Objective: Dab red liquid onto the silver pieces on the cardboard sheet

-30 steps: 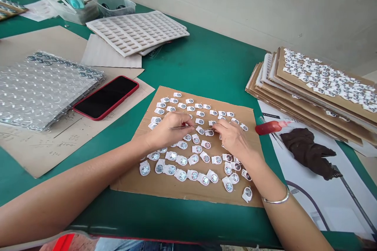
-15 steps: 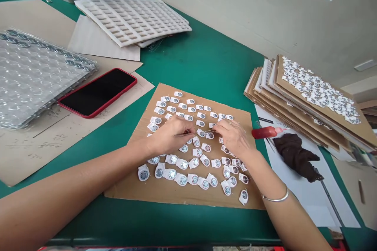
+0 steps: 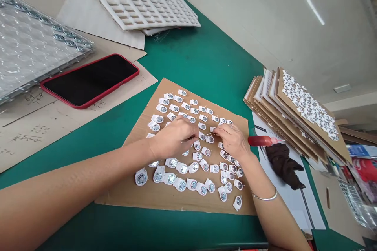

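Note:
A brown cardboard sheet (image 3: 123, 180) carries many small round silver discs with white tabs, set in loose rows; one such disc (image 3: 141, 177) lies near the left corner. My left hand (image 3: 176, 137) is closed in a pinch over the middle of the sheet, and what its fingertips hold is hidden. Opposite it, my right hand (image 3: 232, 139) pinches a thin metal tool that looks like tweezers (image 3: 209, 135). Its tips point left, close above a disc (image 3: 202, 136) between the two hands.
A red-cased phone (image 3: 91, 80) and a clear plastic tray (image 3: 32, 51) of metal rings are at left. White foam grids (image 3: 141, 4) lie behind. At right are a red bottle (image 3: 261, 140), a dark cloth (image 3: 282, 164) and stacked cardboard sheets (image 3: 265, 98) bearing more discs.
The view has shifted and tilted, so the phone and trays sit higher and further left. Both hands stay over the same spot; the thin metal tool seen at the left fingers is now hidden.

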`<state>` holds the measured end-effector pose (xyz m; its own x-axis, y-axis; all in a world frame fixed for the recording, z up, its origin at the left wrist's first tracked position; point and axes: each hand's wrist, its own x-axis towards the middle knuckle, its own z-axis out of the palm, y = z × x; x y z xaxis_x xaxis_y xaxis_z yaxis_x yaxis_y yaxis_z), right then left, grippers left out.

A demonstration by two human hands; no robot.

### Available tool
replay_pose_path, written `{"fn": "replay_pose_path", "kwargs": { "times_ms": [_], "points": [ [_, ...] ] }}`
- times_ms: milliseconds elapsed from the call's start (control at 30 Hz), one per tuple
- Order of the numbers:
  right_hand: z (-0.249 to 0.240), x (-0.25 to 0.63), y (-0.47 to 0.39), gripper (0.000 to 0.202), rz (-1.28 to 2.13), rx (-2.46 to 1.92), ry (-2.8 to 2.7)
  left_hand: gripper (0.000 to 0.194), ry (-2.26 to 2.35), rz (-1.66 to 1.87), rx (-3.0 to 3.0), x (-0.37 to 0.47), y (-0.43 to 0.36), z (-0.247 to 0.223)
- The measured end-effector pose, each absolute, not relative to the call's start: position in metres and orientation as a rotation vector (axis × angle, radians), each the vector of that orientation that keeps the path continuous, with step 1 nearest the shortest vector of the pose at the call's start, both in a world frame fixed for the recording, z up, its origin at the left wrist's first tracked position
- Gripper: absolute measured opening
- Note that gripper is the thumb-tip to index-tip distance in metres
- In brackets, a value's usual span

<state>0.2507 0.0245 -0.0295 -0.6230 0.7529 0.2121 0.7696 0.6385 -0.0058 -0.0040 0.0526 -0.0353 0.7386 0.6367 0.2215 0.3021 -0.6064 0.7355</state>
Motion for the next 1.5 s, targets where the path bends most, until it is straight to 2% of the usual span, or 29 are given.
{"fn": "replay_pose_path", "kwargs": {
  "times_ms": [467,767,1167,1500],
  "points": [
    [-0.035,0.254,0.026,0.028,-0.133,-1.181,-2.643,0.018,0.697,0.628,2.22,-0.006,0.052,-0.035],
    [-0.046,0.262,0.022,0.037,-0.151,-1.311,-2.658,0.016,0.776,0.56,2.094,0.003,0.056,-0.008],
    [-0.036,0.255,0.018,0.04,-0.156,-1.325,-2.651,0.014,0.924,0.522,2.086,0.015,0.048,-0.014],
    [-0.034,0.253,0.018,0.035,-0.179,-1.332,-2.634,0.014,0.953,0.538,2.125,0.021,0.042,-0.009]
  ]
}}
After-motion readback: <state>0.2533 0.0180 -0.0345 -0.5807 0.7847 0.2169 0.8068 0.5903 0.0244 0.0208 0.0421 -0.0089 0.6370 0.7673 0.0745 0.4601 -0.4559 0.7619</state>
